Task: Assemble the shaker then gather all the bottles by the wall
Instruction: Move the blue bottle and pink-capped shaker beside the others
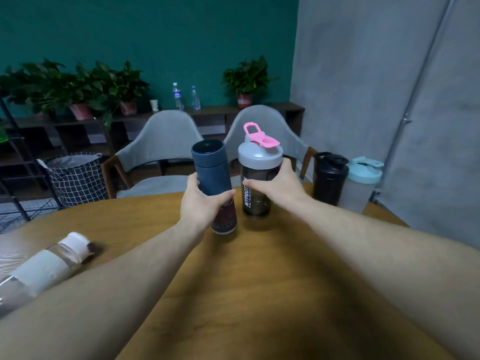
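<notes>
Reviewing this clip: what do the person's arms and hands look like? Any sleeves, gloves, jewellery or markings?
Both forearms are bare all the way to the bottom edge of the frame, with no sleeve in view. The left hand and right hand wear no gloves. No watch, bracelet or ring shows on the visible sides, and no tattoo or other marking can be made out. Fingernails look short, as far as the picture shows.

Two grey chairs [166,136] are seen behind the wooden table [233,294], at the middle of the frame. A checked basket [78,178] is placed at the left. Potted plants [78,87] and a white cup [154,105] are set on the dark shelf [272,110] along the green wall [155,35].
</notes>
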Tool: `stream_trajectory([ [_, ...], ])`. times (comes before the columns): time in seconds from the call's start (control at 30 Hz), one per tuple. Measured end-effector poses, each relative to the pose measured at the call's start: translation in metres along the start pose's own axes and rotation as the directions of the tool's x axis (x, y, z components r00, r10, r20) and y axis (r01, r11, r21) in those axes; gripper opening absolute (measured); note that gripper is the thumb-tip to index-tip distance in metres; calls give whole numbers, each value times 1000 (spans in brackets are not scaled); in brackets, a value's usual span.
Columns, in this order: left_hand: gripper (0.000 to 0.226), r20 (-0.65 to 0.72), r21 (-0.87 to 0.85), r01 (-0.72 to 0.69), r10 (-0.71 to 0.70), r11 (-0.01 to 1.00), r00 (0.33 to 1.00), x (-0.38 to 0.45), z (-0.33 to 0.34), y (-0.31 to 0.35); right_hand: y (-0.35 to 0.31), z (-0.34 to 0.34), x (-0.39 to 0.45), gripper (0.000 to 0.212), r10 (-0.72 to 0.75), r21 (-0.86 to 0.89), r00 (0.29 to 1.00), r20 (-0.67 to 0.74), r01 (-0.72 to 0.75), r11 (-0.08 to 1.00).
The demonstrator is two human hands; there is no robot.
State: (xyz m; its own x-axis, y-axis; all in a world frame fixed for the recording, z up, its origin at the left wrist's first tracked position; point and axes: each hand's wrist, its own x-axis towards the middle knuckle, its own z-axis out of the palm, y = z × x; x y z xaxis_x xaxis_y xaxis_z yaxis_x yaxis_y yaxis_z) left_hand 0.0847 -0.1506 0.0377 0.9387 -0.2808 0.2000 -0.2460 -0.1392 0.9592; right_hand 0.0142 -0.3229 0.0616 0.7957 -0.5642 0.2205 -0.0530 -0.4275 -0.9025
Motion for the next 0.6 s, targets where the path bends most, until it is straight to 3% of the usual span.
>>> stream_trajectory([
  [0.4,83,208,22,21,-25,1000,978,-57,145,25,76,-156,-41,83,120,-54,968,-222,-135,989],
  [0.6,85,237,26,45,-50,999,970,-64,210,26,120,-209,-43,77,182,-44,944,-276,-202,978],
])
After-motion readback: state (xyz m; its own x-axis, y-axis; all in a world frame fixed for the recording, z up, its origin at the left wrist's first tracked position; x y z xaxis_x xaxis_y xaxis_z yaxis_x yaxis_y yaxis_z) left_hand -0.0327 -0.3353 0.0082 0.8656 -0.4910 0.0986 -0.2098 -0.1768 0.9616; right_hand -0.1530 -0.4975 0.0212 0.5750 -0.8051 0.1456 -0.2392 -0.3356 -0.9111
